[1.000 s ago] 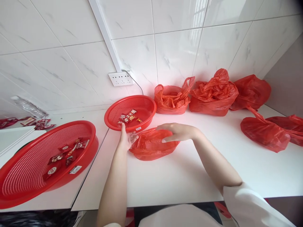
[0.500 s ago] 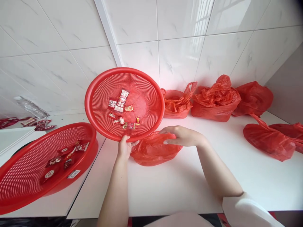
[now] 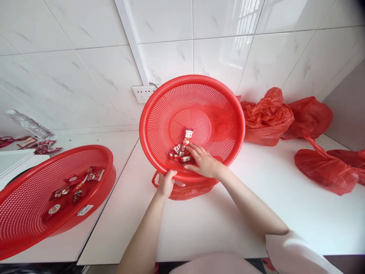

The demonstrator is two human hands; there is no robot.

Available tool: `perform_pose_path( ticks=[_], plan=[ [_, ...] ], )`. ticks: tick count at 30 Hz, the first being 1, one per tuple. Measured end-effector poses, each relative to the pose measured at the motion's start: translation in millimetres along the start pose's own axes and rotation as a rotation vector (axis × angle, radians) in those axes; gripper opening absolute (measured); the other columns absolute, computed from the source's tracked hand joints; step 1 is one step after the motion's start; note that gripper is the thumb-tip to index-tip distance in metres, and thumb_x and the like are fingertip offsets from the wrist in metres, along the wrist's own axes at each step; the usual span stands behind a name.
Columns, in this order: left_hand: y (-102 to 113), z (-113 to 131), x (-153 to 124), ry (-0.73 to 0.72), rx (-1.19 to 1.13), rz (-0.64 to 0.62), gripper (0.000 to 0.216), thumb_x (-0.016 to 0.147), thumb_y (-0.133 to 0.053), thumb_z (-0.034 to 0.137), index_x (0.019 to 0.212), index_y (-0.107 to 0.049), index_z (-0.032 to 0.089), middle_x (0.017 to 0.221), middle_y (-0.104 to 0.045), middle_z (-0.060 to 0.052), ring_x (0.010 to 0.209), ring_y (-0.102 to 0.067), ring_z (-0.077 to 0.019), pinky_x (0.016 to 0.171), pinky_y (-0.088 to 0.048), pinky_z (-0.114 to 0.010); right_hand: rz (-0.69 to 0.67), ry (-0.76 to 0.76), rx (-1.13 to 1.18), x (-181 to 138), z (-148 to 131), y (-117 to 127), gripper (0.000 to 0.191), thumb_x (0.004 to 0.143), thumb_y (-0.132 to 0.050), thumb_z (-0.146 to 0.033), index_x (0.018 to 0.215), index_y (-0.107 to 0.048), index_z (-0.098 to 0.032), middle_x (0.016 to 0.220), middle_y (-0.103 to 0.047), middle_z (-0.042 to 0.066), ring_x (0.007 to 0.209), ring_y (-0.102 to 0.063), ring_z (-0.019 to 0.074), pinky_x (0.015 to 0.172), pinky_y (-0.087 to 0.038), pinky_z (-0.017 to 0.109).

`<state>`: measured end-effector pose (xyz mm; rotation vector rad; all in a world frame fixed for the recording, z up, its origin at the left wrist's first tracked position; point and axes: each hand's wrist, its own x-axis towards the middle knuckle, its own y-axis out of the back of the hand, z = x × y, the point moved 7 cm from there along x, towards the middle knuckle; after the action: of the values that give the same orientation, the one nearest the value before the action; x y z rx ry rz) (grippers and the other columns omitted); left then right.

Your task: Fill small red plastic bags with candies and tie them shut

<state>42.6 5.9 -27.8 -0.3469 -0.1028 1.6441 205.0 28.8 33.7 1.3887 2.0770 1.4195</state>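
My left hand (image 3: 167,183) is closed on the near rim of a round red plastic basket (image 3: 192,80), which it holds tilted towards me. Several small wrapped snacks (image 3: 186,137) lie bunched low inside that basket. Reaching over the rim, my right hand (image 3: 205,163) has its fingers apart and rests by the snacks, its fingertips close to them or touching. Below the basket, a red plastic bag (image 3: 194,191) sits on the white table, mostly hidden by the basket.
A second red basket (image 3: 68,224) with several wrapped packets (image 3: 76,186) stands at the left. Tied red bags (image 3: 268,118) line the wall, and more red bags (image 3: 325,171) lie at right. A plastic bottle (image 3: 30,123) and a wall socket (image 3: 142,93) are behind.
The held basket has moved right, over the red bag. Its snacks have slid together near the lower rim. My right hand has gone from above the bag into the basket.
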Motion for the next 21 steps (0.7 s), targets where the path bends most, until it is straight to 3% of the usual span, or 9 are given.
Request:
perform_pose_path(
  ticks=[3,7,13,18,21],
  plan=[
    [-0.9,-3.9,0.5,-0.004,0.005,-0.011,0.021,0.061,-0.064,0.026,0.080,-0.060,0.017,0.076,-0.069,-0.005,0.080,-0.070,-0.0299,0.054,-0.062,-0.038,-0.071,-0.040,-0.012,1.9,4.8,-13.7,0.067,0.092,-0.057,-0.042,0.149,-0.032,-0.017,0.137,-0.050,0.018,0.130,-0.043,0.0317,0.103,-0.042,0.050],
    [0.7,-6.8,1.5,0.003,0.001,-0.003,0.020,0.062,-0.062,0.028,0.077,-0.059,0.016,0.070,-0.067,-0.004,0.076,-0.070,-0.0295,0.056,-0.062,-0.041,-0.084,-0.065,-0.039,2.2,5.5,-8.5,0.044,0.093,-0.057,-0.031,0.136,-0.053,-0.023,0.117,-0.058,0.012,0.106,-0.060,0.0239,0.089,-0.048,0.036],
    [3.5,-7.8,2.1,-0.028,0.019,0.019,0.021,0.064,-0.064,0.029,0.079,-0.058,0.015,0.070,-0.065,-0.003,0.073,-0.070,-0.0281,0.057,-0.062,-0.041,0.027,0.021,0.073,3.9,4.2,8.0,0.033,0.091,-0.061,-0.033,0.122,-0.062,-0.022,0.116,-0.058,0.010,0.102,-0.061,0.0218,0.085,-0.049,0.032],
    [25.9,7.3,9.8,-0.119,-0.006,0.140,0.034,0.062,-0.062,0.028,0.093,-0.059,0.017,0.076,-0.066,-0.001,0.074,-0.070,-0.0260,0.056,-0.061,-0.036,0.184,0.013,0.298,-0.1,2.3,38.3,0.032,0.086,-0.065,-0.036,0.111,-0.059,-0.017,0.100,-0.063,0.007,0.087,-0.059,0.0193,0.080,-0.048,0.032],
    [41.0,18.8,13.8,-0.203,-0.045,0.220,0.035,0.061,-0.061,0.027,0.095,-0.057,0.019,0.075,-0.064,0.001,0.073,-0.069,-0.0239,0.056,-0.061,-0.034,0.113,-0.050,0.437,-4.3,2.5,46.4,0.030,0.086,-0.063,-0.039,0.104,-0.059,-0.016,0.090,-0.064,0.003,0.077,-0.057,0.0158,0.071,-0.047,0.029]
  ],
)
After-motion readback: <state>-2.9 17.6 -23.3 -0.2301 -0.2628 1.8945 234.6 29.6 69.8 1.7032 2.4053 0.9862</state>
